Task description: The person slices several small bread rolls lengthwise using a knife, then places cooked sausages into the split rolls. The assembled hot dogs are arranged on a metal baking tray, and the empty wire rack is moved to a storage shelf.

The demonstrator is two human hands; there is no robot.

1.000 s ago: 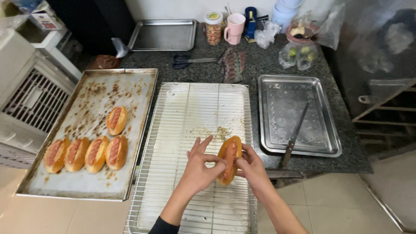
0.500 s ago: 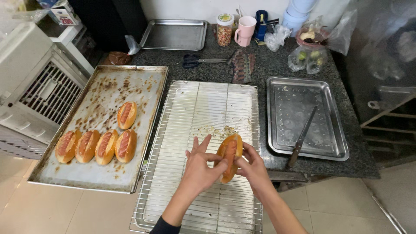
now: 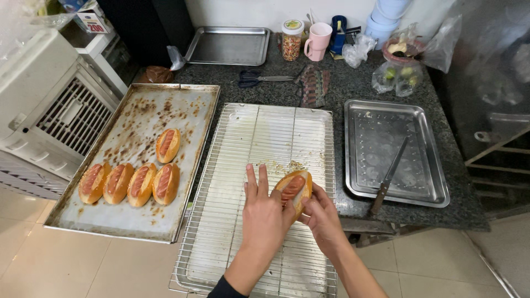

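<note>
Sausage bun (image 3: 294, 190) sits on the wire rack (image 3: 265, 143), clasped between left hand (image 3: 265, 218) and right hand (image 3: 322, 218), as half a second ago; five more fill the left baking tray (image 3: 138, 116).

View: single head camera, worn above the counter, no second view to share with.
Facing: steeply downward and forward, toward the back wall.
Centre: wire rack (image 3: 259, 182), directly below.
Left of rack: baking tray (image 3: 138, 160).
Right of rack: steel tray (image 3: 395, 154).
Beyond rack: pink mug (image 3: 318, 41), far edge.
Nearness: close, forearms entering from the bottom edge.
</note>
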